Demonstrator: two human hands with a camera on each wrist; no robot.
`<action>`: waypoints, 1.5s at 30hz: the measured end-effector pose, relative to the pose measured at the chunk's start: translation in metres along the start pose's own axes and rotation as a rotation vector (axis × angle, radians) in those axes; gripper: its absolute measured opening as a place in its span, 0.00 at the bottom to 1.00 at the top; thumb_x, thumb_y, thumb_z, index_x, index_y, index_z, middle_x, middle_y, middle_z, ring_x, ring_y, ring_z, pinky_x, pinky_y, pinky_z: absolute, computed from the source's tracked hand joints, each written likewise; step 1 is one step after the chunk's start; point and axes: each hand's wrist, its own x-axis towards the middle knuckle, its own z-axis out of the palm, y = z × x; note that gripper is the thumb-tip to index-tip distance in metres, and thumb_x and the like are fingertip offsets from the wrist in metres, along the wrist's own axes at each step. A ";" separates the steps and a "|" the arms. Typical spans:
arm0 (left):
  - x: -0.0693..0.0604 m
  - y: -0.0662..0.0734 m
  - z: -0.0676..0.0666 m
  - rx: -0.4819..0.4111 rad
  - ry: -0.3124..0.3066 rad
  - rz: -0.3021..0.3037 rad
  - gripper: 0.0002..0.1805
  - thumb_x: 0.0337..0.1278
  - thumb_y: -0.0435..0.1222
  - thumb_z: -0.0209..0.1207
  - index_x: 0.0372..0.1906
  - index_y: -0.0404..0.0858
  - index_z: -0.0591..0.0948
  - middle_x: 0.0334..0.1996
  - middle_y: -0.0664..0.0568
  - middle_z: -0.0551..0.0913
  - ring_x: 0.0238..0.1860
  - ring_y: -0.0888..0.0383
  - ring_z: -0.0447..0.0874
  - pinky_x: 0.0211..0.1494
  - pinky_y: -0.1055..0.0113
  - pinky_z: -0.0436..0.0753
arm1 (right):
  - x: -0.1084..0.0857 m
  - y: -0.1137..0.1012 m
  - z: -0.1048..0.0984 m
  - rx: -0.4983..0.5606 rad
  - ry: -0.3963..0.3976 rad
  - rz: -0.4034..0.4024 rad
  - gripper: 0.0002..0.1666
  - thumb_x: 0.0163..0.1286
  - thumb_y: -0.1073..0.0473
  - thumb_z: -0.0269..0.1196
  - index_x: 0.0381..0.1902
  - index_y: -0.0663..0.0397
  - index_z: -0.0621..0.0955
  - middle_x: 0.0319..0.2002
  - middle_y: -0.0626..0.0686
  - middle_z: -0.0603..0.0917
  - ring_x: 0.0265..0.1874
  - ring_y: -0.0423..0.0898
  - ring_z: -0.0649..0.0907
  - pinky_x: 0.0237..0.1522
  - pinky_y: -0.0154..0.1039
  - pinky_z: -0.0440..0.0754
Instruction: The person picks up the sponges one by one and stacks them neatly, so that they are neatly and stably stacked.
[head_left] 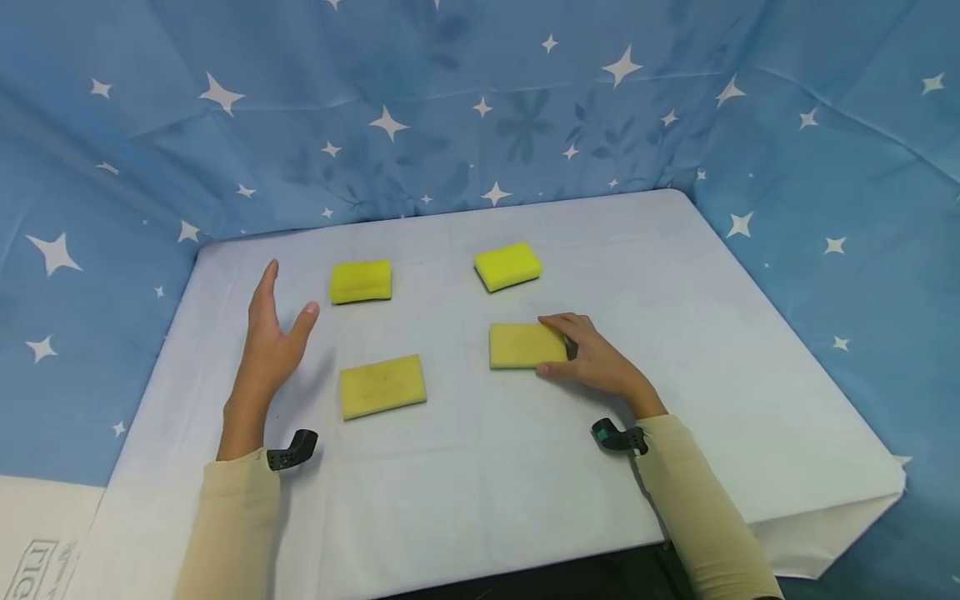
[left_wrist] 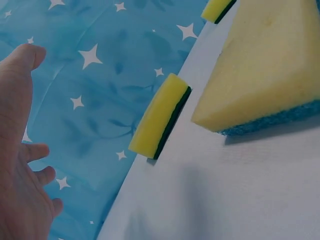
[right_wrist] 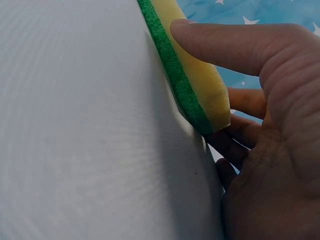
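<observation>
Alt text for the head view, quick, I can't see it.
The right hand grips a pale yellow sponge by its right end on a white-covered table. A brighter sponge lies beyond it; to the left lie a second bright sponge and, nearer, another pale one. The left hand is open and empty; starry blue cloth hangs behind.

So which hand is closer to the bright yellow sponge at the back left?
The left hand: it is left of the bright yellow sponge, not touching it. The right hand is farther off, to its right and nearer the person, gripping a paler sponge.
</observation>
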 end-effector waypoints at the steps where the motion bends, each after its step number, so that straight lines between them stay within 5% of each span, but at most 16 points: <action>1: -0.001 0.000 0.000 -0.007 0.001 0.002 0.45 0.81 0.49 0.55 0.89 0.52 0.43 0.87 0.48 0.44 0.86 0.47 0.40 0.82 0.35 0.45 | 0.000 0.000 0.000 0.002 0.000 -0.003 0.53 0.67 0.43 0.77 0.82 0.54 0.68 0.78 0.61 0.66 0.77 0.60 0.62 0.76 0.67 0.60; 11: -0.013 0.004 0.005 -0.032 -0.019 0.010 0.46 0.80 0.48 0.57 0.89 0.52 0.44 0.88 0.50 0.44 0.86 0.47 0.41 0.82 0.34 0.46 | 0.001 -0.001 0.002 -0.006 -0.002 0.005 0.53 0.68 0.42 0.76 0.83 0.53 0.67 0.78 0.60 0.66 0.78 0.60 0.62 0.76 0.67 0.60; 21: -0.023 0.004 0.006 -0.062 -0.103 0.065 0.50 0.76 0.48 0.60 0.89 0.50 0.43 0.87 0.46 0.43 0.86 0.44 0.39 0.81 0.31 0.44 | 0.003 -0.002 0.001 0.003 -0.006 0.001 0.53 0.67 0.42 0.76 0.82 0.53 0.68 0.78 0.60 0.66 0.77 0.59 0.62 0.76 0.67 0.60; 32: -0.026 0.015 0.011 -0.081 -0.286 0.061 0.55 0.72 0.47 0.66 0.89 0.55 0.43 0.88 0.50 0.41 0.86 0.43 0.38 0.77 0.25 0.47 | 0.000 -0.001 0.000 -0.024 0.008 0.017 0.53 0.68 0.41 0.76 0.83 0.52 0.68 0.77 0.60 0.67 0.76 0.60 0.63 0.75 0.68 0.61; 45: -0.034 0.013 0.016 0.015 -0.534 -0.055 0.57 0.66 0.55 0.70 0.89 0.52 0.49 0.85 0.42 0.50 0.84 0.37 0.45 0.77 0.27 0.53 | 0.000 -0.003 0.000 -0.026 -0.005 -0.004 0.51 0.70 0.43 0.74 0.82 0.55 0.68 0.77 0.62 0.67 0.76 0.61 0.63 0.75 0.68 0.61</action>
